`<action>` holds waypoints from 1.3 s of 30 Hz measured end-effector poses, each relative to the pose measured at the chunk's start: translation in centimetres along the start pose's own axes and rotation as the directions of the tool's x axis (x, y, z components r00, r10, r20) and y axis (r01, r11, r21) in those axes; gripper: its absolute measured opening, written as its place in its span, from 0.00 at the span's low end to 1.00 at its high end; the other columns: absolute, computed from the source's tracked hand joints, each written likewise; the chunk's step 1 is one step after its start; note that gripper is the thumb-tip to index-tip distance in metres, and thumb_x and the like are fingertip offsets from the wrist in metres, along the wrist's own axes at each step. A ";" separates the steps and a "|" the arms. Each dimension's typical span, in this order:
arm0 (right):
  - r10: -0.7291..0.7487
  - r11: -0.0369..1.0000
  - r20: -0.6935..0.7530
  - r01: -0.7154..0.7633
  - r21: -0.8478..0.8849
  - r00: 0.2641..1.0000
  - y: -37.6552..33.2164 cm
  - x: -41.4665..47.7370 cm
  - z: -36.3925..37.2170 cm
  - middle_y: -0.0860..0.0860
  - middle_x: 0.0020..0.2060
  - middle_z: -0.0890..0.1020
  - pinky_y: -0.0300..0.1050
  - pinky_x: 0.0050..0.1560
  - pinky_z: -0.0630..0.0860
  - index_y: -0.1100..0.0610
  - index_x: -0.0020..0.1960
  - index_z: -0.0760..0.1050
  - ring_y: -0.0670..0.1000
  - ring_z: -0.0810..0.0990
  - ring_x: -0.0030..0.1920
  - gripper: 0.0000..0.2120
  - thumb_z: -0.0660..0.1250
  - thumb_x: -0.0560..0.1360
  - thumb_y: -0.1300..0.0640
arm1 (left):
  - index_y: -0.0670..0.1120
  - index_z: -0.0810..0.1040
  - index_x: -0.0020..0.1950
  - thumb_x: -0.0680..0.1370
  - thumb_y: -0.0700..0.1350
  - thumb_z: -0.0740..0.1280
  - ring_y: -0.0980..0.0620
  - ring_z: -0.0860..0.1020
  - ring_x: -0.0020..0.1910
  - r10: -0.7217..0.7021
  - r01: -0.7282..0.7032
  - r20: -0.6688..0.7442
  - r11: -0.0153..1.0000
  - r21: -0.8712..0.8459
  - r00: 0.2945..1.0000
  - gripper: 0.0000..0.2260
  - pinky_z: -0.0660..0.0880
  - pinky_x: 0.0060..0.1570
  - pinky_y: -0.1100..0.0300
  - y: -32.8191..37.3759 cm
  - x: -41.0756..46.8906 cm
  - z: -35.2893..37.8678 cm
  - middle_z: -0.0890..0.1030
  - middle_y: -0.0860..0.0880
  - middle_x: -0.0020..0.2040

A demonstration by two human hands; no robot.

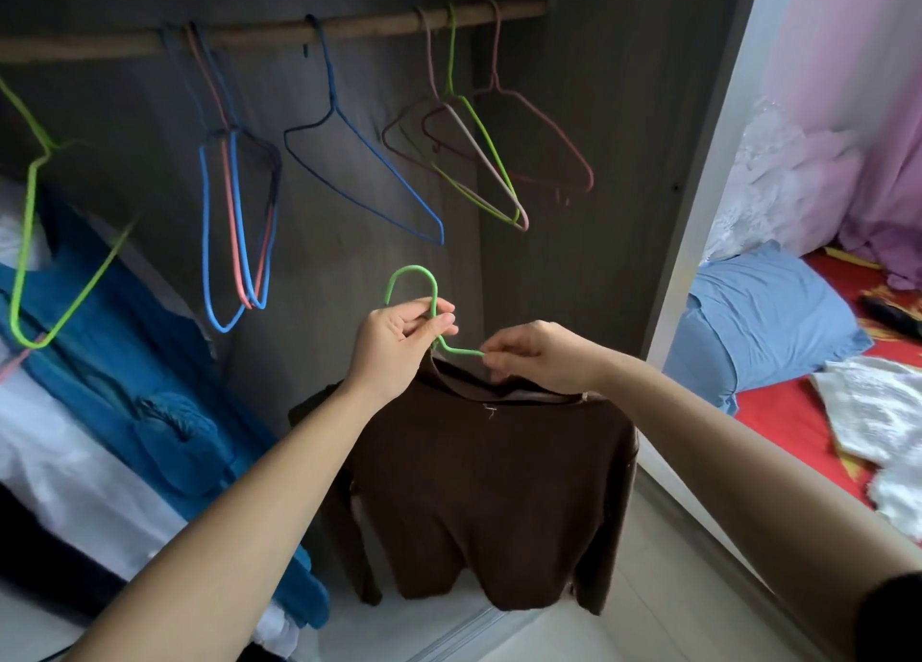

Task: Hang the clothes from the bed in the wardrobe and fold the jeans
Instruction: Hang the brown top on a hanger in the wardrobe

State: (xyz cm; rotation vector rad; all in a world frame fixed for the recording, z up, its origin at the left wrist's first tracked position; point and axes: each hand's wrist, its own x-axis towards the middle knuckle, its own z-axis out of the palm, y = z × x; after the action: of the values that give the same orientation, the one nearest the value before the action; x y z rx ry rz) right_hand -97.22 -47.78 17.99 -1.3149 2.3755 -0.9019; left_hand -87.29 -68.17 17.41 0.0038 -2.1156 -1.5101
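**Asker:** Where is the top, and which way does it run?

**Me:** The brown top [489,487] hangs on the green hanger [410,282] in front of the open wardrobe [574,127], well below the rail [249,37]. Its long axis is upright, with the collar at the top and the hem and sleeves straight down. The hanger's hook points up, and its open end curls over to my left.

**Asker:** And your hands?

**Me:** My left hand [394,347] pinches the hanger's neck just under the hook, between thumb and fingertips. My right hand [539,357] is curled at the collar, pinching the green wire where it runs into the cloth. I can't tell whether it has the collar too.

**Asker:** What is around it?

**Me:** On the rail above hang bare wire hangers: a blue hanger [369,177] alone in the middle, a pink and green cluster to its right, and a blue and pink bunch to its left. Blue clothes [124,337] hang at the far left. Past the wardrobe's side panel, on my right, is the bed [778,412] with its red cover. On it lie a blue pillow [758,322] and a white garment [878,422].
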 end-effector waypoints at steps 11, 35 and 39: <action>0.010 0.975 -0.131 0.020 0.223 0.991 0.6 -0.7 -1.6 0.48 0.37 0.81 0.39 0.44 0.73 0.51 0.52 0.82 0.45 0.76 0.38 0.13 0.64 0.81 0.44 | 0.55 0.86 0.54 0.75 0.49 0.74 0.51 0.84 0.51 -0.143 0.123 0.180 0.985 0.120 0.973 0.09 0.80 0.56 0.51 -1.6 -0.4 -4.2 0.86 0.52 0.50; -0.025 0.987 -0.187 -0.005 -0.160 0.982 -0.7 1.0 -7.4 0.54 0.48 0.85 0.51 0.55 0.76 0.49 0.54 0.83 0.56 0.81 0.50 0.13 0.61 0.83 0.48 | 0.47 0.78 0.62 0.82 0.46 0.64 0.66 0.76 0.52 -0.273 0.268 -0.006 0.943 0.199 0.962 0.10 0.69 0.48 0.78 -2.9 0.6 -8.8 0.80 0.54 0.54; -0.019 0.990 -0.204 -0.010 -0.141 0.979 -1.6 1.5 -8.6 0.51 0.49 0.85 0.51 0.58 0.77 0.46 0.54 0.83 0.53 0.82 0.51 0.12 0.61 0.83 0.46 | 0.40 0.79 0.63 0.80 0.41 0.66 0.54 0.79 0.54 -0.254 0.241 0.046 0.953 0.186 0.966 0.12 0.74 0.56 0.67 -2.6 0.7 -7.7 0.82 0.46 0.55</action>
State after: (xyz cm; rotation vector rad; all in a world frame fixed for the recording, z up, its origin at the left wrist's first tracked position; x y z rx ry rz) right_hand -101.42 -46.35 25.63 -1.3363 2.6383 -0.9257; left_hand -85.42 -76.08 17.23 0.2969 -2.3722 -1.4688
